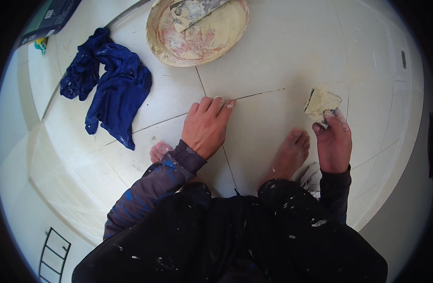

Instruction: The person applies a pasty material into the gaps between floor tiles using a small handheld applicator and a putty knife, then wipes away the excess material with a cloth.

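In my right hand [336, 146], a small squarish scraper [324, 104] caked with cream-coloured filler is pinched between thumb and fingers. Dark edges show through the filler, and my fingers hide its lower end. My left hand [206, 126] is palm down over the tiles between my feet, its fingers loosely bent and a little apart. No object shows in it; its thumb is hidden. Whitish smears mark the fingertips of both hands. Ahead of them stands a shallow round basin [167, 56] coated with filler. A wide, filler-crusted blade [197, 13] lies across it.
A crumpled dark blue cloth [117, 85] lies on the light tiled floor [273, 56] at the left. Beyond it, a green and dark package [49, 19] sits in the far left corner. My bare feet [292, 151] flank the middle tiles, with a whitish cloth [312, 179] beside the right one.
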`<state>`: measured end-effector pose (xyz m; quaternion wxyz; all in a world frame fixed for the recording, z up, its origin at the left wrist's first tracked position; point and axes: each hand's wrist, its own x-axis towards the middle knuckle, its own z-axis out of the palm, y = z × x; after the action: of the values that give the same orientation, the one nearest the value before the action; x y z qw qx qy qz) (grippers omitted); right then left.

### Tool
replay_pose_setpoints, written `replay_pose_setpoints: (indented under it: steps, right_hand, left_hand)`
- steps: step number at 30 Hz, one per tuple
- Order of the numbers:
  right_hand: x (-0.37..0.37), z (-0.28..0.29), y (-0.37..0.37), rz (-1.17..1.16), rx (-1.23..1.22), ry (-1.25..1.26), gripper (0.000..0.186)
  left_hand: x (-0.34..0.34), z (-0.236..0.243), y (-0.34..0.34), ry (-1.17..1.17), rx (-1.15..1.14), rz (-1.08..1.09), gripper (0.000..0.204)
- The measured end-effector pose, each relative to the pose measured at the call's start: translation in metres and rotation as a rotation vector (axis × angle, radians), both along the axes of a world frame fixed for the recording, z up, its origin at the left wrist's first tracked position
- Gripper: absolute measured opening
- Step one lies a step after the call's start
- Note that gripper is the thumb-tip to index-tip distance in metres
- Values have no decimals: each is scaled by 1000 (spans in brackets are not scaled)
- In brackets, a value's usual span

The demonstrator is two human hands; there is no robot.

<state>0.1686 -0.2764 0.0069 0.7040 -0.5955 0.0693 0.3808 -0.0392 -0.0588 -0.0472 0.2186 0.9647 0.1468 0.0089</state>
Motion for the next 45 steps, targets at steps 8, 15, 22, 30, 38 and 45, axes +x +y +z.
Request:
replay_pose_setpoints:
  steps: [8,15,22,30,38,45]
  right_hand:
    - [1,-3,-4,-6,4,17,30]
    - [5,-6,-12,14,37,35,33]
    - [-2,-2,-8,-23,-6,42,29]
    - [-9,2,2,27,6,46,31]
    - [-13,6,4,22,-1,53,30]
    - [-14,9,9,17,41,40,25]
  left_hand:
    - [-8,4,8,20,48,22,44]
    - [-28,12,21,62,102,-4,43]
    - [-51,19,32,72,84,165,38]
    - [1,11,14,-101,23,345,41]
    - [8,19,84,-639,-1159,1139,41]
    - [48,17,71,-298,-761,671,48]
